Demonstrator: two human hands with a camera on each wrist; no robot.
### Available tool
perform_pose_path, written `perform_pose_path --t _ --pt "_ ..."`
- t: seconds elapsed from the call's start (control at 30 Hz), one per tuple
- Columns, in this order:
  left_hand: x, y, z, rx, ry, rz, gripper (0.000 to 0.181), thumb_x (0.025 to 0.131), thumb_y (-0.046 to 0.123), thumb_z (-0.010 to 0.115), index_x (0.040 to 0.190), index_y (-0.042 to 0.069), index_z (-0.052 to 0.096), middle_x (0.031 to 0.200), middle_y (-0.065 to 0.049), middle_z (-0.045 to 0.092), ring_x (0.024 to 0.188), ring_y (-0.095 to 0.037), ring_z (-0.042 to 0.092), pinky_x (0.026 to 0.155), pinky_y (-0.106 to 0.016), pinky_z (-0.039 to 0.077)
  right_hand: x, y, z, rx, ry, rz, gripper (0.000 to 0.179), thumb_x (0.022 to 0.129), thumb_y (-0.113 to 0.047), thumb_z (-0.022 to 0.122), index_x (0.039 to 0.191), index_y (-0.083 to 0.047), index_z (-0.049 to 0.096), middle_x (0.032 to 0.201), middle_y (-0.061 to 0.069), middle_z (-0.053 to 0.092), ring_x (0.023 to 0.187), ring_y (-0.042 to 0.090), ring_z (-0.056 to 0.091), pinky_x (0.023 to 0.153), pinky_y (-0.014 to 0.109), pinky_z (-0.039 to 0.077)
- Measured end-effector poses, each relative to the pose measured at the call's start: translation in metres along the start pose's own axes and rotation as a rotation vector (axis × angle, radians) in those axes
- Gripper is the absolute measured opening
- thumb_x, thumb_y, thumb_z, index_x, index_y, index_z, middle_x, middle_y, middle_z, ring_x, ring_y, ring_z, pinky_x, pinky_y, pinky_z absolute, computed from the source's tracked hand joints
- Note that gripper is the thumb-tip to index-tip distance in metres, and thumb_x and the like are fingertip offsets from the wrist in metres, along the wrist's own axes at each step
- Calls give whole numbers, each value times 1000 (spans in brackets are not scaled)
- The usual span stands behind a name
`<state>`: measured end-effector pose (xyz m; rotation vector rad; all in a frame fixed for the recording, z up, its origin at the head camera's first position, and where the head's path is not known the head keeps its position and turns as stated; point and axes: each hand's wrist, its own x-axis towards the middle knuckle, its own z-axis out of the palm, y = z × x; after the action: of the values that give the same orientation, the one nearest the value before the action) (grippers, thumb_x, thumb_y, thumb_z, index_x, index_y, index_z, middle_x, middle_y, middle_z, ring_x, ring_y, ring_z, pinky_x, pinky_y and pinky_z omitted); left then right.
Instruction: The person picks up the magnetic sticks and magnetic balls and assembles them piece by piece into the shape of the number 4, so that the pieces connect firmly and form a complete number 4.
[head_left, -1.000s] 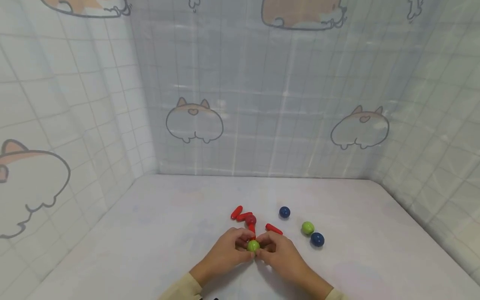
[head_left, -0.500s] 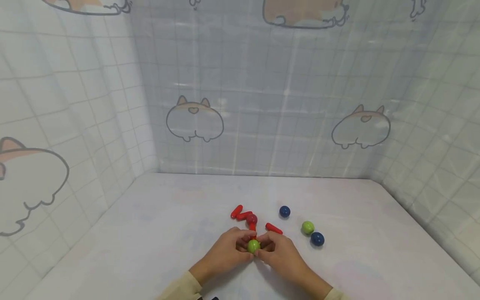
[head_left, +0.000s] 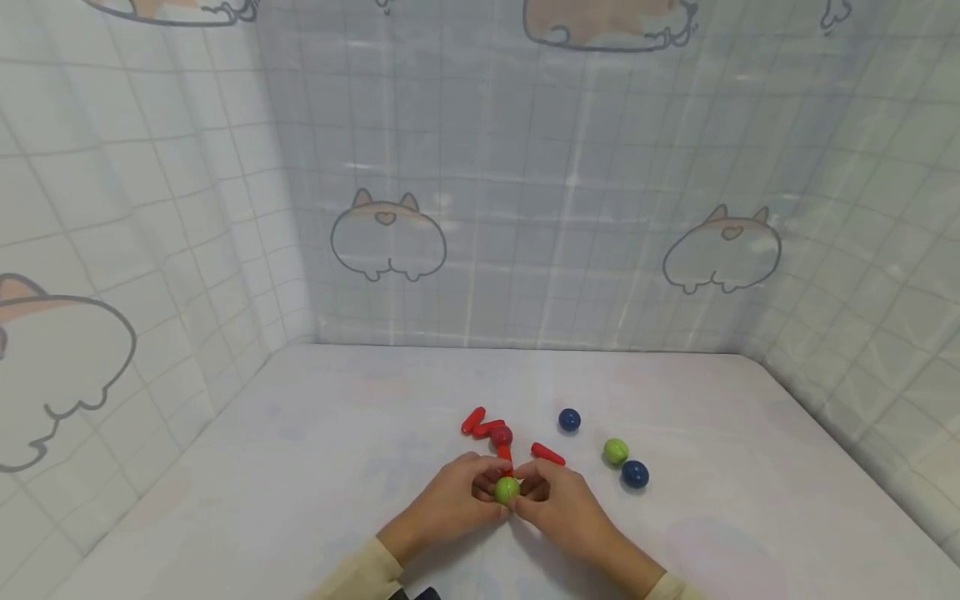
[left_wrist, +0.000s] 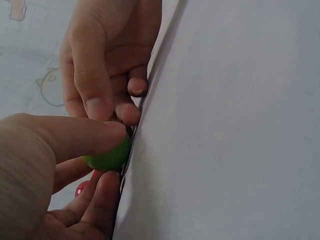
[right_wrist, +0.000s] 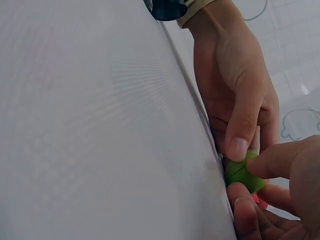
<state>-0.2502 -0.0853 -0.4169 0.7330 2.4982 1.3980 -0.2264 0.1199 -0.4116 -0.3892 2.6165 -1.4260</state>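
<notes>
A green ball (head_left: 507, 491) with a groove round it is held low over the table between both hands. My left hand (head_left: 461, 497) grips it from the left, thumb (left_wrist: 102, 137) on its near side. From the right, my right hand (head_left: 561, 507) pinches it, as the right wrist view shows with its thumb (right_wrist: 277, 159) against the green surface. Beyond the ball, a red stick (head_left: 505, 457) runs away from the hands to a dark red ball (head_left: 501, 437). The fingers hide where the stick meets the green ball.
Two loose red sticks, one (head_left: 473, 420) and another (head_left: 487, 428), lie behind the hands. A third red stick (head_left: 548, 454) lies to the right. Further right are a blue ball (head_left: 569, 420), a green ball (head_left: 616, 452) and another blue ball (head_left: 635, 475). Patterned curtains surround the table (head_left: 360, 417).
Both hands keep their grip on the green ball. The far end of the red stick and its dark red ball swings slightly right, then back left. The loose pieces stay in place.
</notes>
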Motion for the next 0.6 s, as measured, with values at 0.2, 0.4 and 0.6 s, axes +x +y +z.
perform_pose_path --t 0.2,0.4,0.6 --pt "2 -1 -2 12 -26 9 48 83 9 79 129 9 65 102 2 57 92 -10 62 82 -19 53 2 0 -1 -25 -7 -2 38 86 -27 80 119 -12 68 90 -3 64 82 16 61 70 25 56" --pt "2 1 -4 57 -49 -2 50 82 0 72 131 9 64 100 2 56 91 -10 61 81 -20 53 2 0 -1 -48 -5 9 34 85 -26 81 114 -12 69 87 -4 64 79 16 60 69 25 55" --pt "5 0 -7 129 -37 6 48 84 -1 67 130 13 67 99 3 57 89 -10 59 78 -23 53 1 1 -2 -72 -5 -7 31 87 -23 79 113 -10 69 87 -5 64 80 15 60 69 24 54"
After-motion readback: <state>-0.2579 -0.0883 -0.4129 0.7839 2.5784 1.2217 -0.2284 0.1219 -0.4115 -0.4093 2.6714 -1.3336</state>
